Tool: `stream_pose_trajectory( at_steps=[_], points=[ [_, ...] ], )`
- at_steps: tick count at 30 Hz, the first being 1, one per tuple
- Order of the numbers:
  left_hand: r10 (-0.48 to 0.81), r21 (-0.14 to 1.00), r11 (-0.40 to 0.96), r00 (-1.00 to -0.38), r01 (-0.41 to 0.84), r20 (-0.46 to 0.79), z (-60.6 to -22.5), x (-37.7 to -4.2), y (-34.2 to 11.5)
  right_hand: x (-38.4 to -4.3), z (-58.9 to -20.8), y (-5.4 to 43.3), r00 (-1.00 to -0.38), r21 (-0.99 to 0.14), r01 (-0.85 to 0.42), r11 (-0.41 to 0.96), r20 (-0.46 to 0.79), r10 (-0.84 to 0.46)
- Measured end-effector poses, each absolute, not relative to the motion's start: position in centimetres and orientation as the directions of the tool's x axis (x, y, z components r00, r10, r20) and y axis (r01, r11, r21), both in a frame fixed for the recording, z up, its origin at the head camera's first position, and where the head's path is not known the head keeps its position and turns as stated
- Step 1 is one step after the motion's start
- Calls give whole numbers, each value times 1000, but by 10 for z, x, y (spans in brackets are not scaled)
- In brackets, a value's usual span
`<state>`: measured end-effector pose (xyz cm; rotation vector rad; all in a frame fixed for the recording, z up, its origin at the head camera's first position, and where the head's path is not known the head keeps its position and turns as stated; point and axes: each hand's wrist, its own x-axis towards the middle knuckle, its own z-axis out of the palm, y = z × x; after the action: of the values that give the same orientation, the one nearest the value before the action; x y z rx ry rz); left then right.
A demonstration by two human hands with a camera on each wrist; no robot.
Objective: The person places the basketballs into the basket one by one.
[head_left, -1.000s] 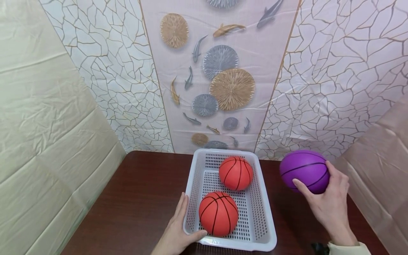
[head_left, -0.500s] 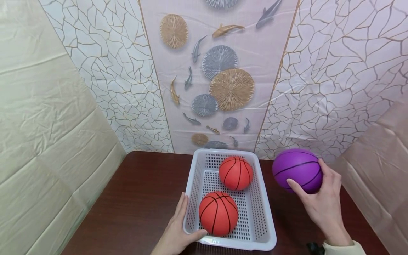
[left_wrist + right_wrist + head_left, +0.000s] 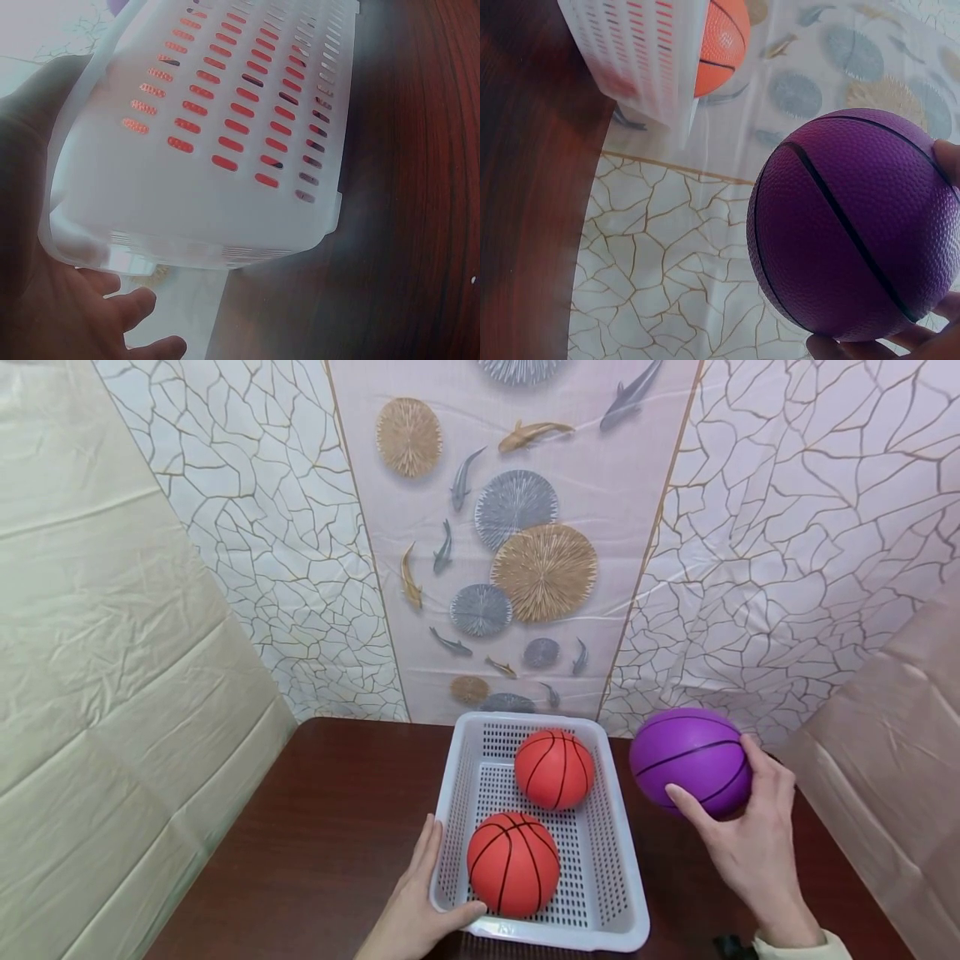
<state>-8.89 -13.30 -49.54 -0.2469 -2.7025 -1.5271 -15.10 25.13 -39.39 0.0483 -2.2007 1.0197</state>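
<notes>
My right hand (image 3: 753,847) grips a purple toy basketball (image 3: 686,760) with black seams, thumb on its near side and fingers round its right. The ball is held up to the right of a white perforated plastic basket (image 3: 633,885), apart from it. Two red toy basketballs lie in the basket: a near one (image 3: 513,864) at the front left and a far one (image 3: 553,768) at the back right. My left hand (image 3: 420,893) rests at the basket's front left corner, fingers straight along the left side, thumb on the front rim. In the left wrist view, red shows through the slots of the basket wall (image 3: 202,202).
The basket stands on a dark brown wooden table (image 3: 322,827). A patterned cloth backdrop (image 3: 525,652) hangs behind the table's far edge. Beige draped cloth (image 3: 135,693) borders the left side, and another cloth (image 3: 892,735) borders the right.
My right hand has moved left with the purple basketball, bringing it closer to the basket's right side. The left hand, the basket and both red balls have stayed in place.
</notes>
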Motion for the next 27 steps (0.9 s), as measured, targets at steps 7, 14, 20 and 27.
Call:
stream_pose_trajectory(
  at_steps=[7,14,20,27],
  points=[
    [126,851,504,-987,151,100,-496,-89,-133,-148,-395,243,-764,-656,-308,690,602,231],
    [128,847,508,-986,155,104,-496,-89,-133,-147,-395,236,-761,-646,-335,686,615,208],
    [128,848,507,-986,154,102,-495,-89,-133,-146,-397,228,-773,-641,-346,685,609,180],
    [131,848,509,-987,150,96,-495,-90,-133,-145,-397,219,-792,-653,-359,667,591,152]
  ],
)
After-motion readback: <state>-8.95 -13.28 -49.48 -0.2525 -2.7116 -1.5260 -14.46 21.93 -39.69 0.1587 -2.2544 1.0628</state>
